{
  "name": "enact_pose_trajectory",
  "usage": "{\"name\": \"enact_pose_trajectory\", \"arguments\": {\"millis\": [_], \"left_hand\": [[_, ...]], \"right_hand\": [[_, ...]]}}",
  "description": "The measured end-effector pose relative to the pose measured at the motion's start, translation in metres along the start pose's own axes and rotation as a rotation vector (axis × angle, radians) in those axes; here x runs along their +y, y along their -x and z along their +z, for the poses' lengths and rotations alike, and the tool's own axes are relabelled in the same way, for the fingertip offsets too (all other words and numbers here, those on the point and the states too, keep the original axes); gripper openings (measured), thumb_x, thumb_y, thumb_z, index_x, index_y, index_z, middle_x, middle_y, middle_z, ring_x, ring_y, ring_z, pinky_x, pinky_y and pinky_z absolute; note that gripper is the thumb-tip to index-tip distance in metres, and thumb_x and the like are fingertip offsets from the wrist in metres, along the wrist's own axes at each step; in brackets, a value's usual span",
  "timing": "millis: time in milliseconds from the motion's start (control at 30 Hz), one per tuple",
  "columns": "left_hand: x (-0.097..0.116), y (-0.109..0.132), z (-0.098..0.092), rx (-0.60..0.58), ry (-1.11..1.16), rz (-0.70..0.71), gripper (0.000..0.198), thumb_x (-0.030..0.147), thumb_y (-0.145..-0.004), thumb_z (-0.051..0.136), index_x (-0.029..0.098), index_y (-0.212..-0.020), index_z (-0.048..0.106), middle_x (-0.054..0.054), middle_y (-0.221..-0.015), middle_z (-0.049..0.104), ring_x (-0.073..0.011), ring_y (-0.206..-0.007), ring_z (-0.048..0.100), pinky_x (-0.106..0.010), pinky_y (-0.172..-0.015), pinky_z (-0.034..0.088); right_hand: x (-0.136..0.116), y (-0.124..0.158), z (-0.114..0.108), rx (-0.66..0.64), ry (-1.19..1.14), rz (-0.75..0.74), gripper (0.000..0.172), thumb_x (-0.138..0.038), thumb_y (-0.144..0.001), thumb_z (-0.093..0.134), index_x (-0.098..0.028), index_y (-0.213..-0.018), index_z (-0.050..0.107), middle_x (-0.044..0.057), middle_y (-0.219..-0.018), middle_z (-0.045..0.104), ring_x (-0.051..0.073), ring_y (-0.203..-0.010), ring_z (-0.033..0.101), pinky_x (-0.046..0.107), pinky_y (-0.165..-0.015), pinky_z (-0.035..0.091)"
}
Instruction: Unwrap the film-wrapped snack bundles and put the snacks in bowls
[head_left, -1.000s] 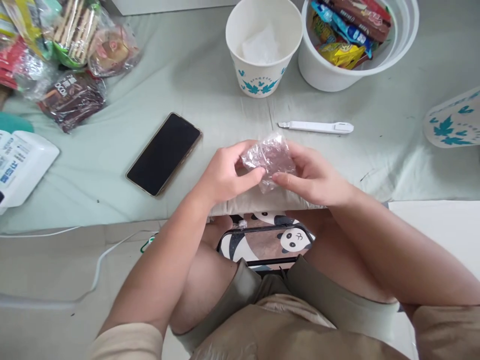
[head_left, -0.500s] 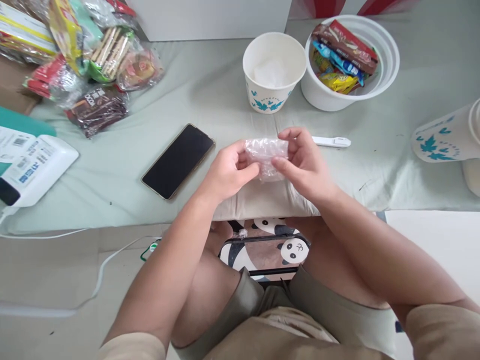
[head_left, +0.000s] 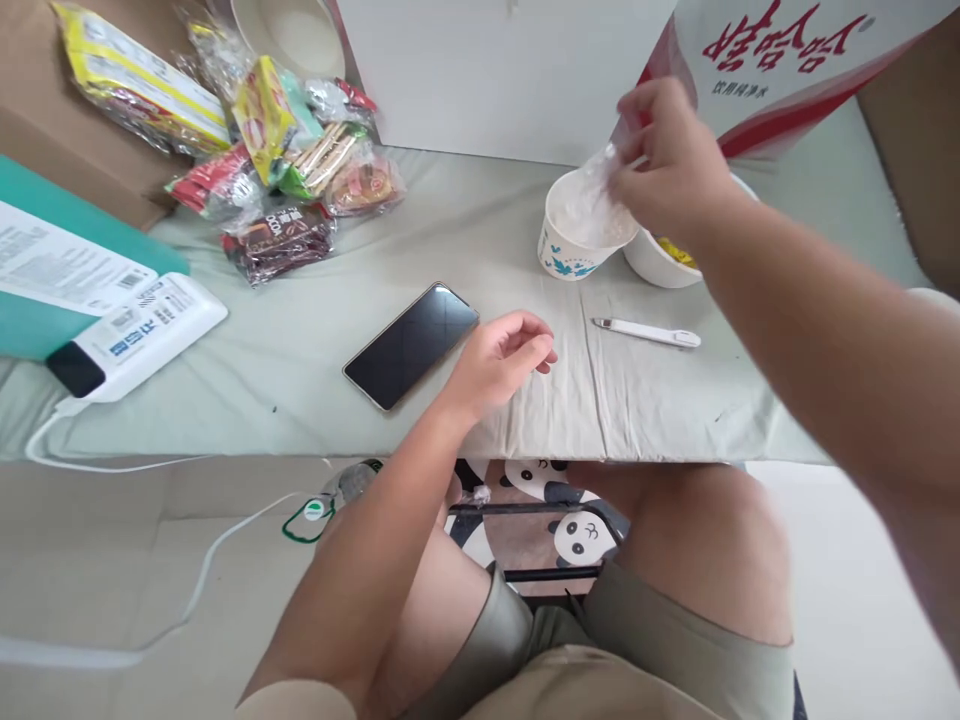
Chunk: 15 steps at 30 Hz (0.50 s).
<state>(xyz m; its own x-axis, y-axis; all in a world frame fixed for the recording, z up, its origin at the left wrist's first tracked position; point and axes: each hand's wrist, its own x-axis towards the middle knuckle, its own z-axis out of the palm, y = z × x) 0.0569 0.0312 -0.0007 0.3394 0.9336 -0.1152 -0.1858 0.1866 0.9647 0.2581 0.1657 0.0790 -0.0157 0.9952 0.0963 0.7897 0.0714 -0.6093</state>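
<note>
My right hand (head_left: 660, 160) is raised over the white paper cup (head_left: 574, 262) with blue leaf prints. Its fingers are closed on a crumpled clear plastic wrapper (head_left: 600, 185), whose lower part hangs into the cup's mouth. Where the wrapper ends inside the cup is hard to make out. Just right of the black phone (head_left: 411, 345), my left hand (head_left: 510, 360) hovers over the cloth, fingers loosely curled and holding nothing visible. A white utility knife (head_left: 647, 332) lies below the cup.
Packaged snacks (head_left: 292, 190) are heaped at the back left. Behind the cup, my right arm partly covers a white tub (head_left: 660, 270) with yellow packets. A white box (head_left: 502, 80) and a red-white bag (head_left: 780, 80) stand behind. At left lies a white device (head_left: 150, 335) with a cable.
My right hand has carried the plastic wrapper up and away to the cup. My left hand has let go of it and stays low. The head view has shifted.
</note>
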Motion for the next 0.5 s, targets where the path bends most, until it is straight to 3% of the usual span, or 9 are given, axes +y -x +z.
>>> {"name": "enact_pose_trajectory", "arguments": {"millis": [67,167,200,267,333,400,500], "left_hand": [[0.002,0.001,0.000,-0.018,0.017,0.002,0.020,0.033,-0.079,0.076,0.018,-0.081,0.063,0.000,-0.074,0.068,-0.0121,-0.069,0.065,-0.027,-0.068,0.053],[0.005,0.004,-0.002,-0.019,0.031,0.013,0.018,0.033,-0.084,0.070,0.018,-0.079,0.062,0.000,-0.074,0.067,-0.0105,-0.069,0.063,-0.026,-0.069,0.051],[0.006,0.005,-0.003,-0.012,0.037,0.019,0.018,0.032,-0.087,0.066,0.017,-0.078,0.061,0.000,-0.074,0.066,-0.0100,-0.069,0.063,-0.026,-0.070,0.051],[0.009,0.008,-0.005,0.000,0.056,0.024,0.021,0.032,-0.091,0.060,0.018,-0.077,0.059,0.001,-0.074,0.066,-0.0093,-0.070,0.062,-0.025,-0.073,0.050],[0.012,0.012,-0.006,-0.006,0.080,0.015,0.023,0.035,-0.093,0.059,0.018,-0.076,0.059,0.001,-0.075,0.066,-0.0093,-0.071,0.062,-0.026,-0.075,0.050],[0.015,0.016,-0.009,-0.019,0.108,0.008,0.025,0.037,-0.092,0.060,0.019,-0.076,0.058,0.001,-0.076,0.066,-0.0099,-0.073,0.061,-0.027,-0.076,0.049],[0.020,0.023,-0.016,-0.028,0.146,0.006,0.023,0.037,-0.091,0.061,0.020,-0.076,0.059,0.001,-0.077,0.066,-0.0110,-0.075,0.060,-0.029,-0.079,0.048]], "right_hand": [[-0.006,-0.018,0.001,-0.172,0.240,-0.005,0.034,-0.018,-0.083,0.061,-0.016,-0.117,0.057,-0.003,-0.106,0.070,0.012,-0.098,0.061,0.038,-0.076,0.035],[-0.004,-0.030,0.008,-0.183,0.616,-0.119,0.022,-0.025,-0.082,0.070,-0.013,-0.096,0.060,0.005,-0.130,0.066,0.020,-0.120,0.060,0.038,-0.082,0.035],[-0.001,-0.032,0.012,-0.167,0.677,-0.141,0.019,-0.024,-0.082,0.073,-0.012,-0.091,0.061,0.008,-0.128,0.067,0.018,-0.117,0.061,0.036,-0.081,0.036],[0.006,-0.037,0.023,-0.209,0.705,-0.137,0.017,-0.018,-0.080,0.077,-0.010,-0.077,0.063,0.007,-0.105,0.074,0.013,-0.099,0.063,0.033,-0.078,0.035],[0.012,-0.042,0.036,-0.288,0.684,-0.092,0.021,-0.013,-0.078,0.079,-0.009,-0.065,0.064,0.002,-0.079,0.072,0.008,-0.078,0.059,0.031,-0.074,0.035],[0.014,-0.048,0.046,-0.309,0.638,-0.054,0.029,-0.012,-0.080,0.078,-0.010,-0.056,0.063,0.000,-0.066,0.069,0.005,-0.065,0.055,0.029,-0.069,0.036],[-0.007,-0.061,0.047,-0.122,0.502,-0.069,0.051,-0.022,-0.095,0.064,-0.010,-0.046,0.056,0.003,-0.067,0.072,0.006,-0.061,0.060,0.032,-0.064,0.039]]}}
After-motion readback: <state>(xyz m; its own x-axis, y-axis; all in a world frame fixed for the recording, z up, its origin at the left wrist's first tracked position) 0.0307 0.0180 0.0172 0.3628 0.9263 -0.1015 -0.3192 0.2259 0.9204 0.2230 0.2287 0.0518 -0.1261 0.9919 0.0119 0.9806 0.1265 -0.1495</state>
